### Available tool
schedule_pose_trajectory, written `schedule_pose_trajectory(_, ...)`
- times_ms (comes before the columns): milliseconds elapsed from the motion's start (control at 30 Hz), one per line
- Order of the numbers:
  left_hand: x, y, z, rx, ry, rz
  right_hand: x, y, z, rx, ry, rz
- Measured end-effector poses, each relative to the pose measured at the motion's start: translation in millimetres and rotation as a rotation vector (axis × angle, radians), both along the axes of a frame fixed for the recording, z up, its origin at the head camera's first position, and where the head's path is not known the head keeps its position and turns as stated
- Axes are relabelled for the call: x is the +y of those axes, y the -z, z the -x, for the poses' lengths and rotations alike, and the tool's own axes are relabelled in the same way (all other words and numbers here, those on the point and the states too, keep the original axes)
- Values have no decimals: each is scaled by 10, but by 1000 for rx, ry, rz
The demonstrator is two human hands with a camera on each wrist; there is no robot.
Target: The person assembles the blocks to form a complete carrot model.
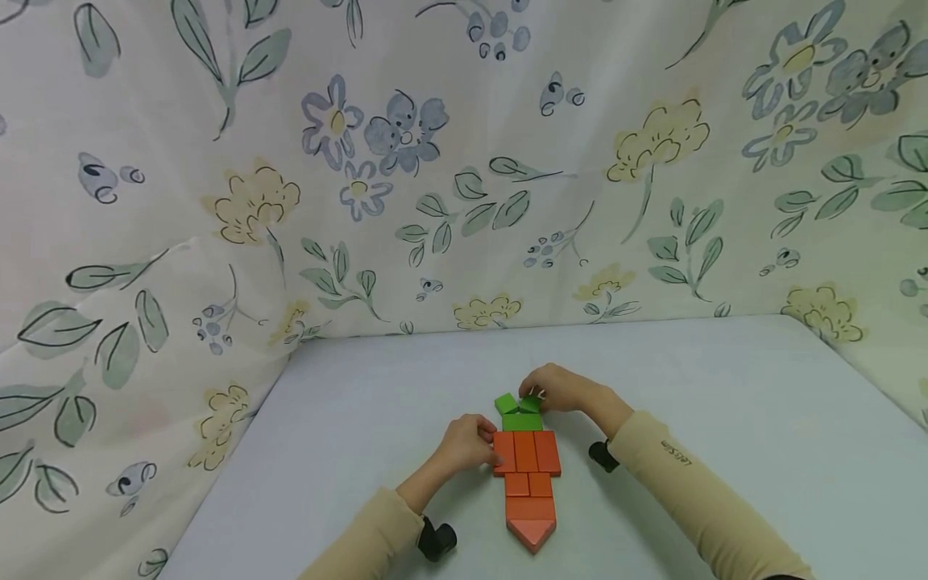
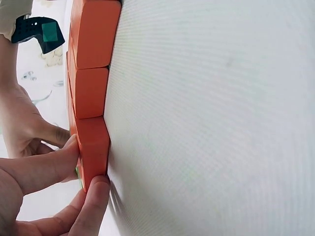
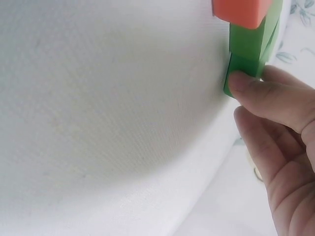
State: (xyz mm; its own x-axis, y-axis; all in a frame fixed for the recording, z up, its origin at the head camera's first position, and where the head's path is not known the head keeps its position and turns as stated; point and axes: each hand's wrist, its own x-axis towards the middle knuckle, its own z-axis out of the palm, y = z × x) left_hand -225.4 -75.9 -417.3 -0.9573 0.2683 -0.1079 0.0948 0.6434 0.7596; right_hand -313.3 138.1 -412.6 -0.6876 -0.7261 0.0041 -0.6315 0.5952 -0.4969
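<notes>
Flat on the table lies a carrot-like figure of orange and green blocks. My left hand (image 1: pixel 466 443) pinches the left orange block (image 2: pixel 94 142) of the wide row, its thumb and fingertips on the block's edges. At the top end, my right hand (image 1: pixel 557 389) holds the right-hand small green block (image 3: pixel 241 69) between thumb and fingers. A second small green block (image 1: pixel 506 404) tilts to its left, and both sit above a green rectangular block (image 1: pixel 522 422). Below the wide row come two small orange blocks (image 1: pixel 517 484), an orange rectangle (image 1: pixel 530 508) and an orange triangle (image 1: pixel 532 532) pointing toward me.
A white table (image 1: pixel 348 451) stretches out on both sides of the figure. Behind it hangs a floral cloth (image 1: pixel 464 185), which also runs along the left and right sides. Black wrist cameras (image 1: pixel 437 540) are strapped at both sleeves.
</notes>
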Motion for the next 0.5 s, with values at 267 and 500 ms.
schedule_pose_trajectory(267, 13, 2, 5, -9, 0, 12, 17, -37, -65, 39, 1, -20)
schedule_pose_trajectory(500, -12, 6, 10, -2, 22, 27, 91, -78, -121, 276, 200, -71)
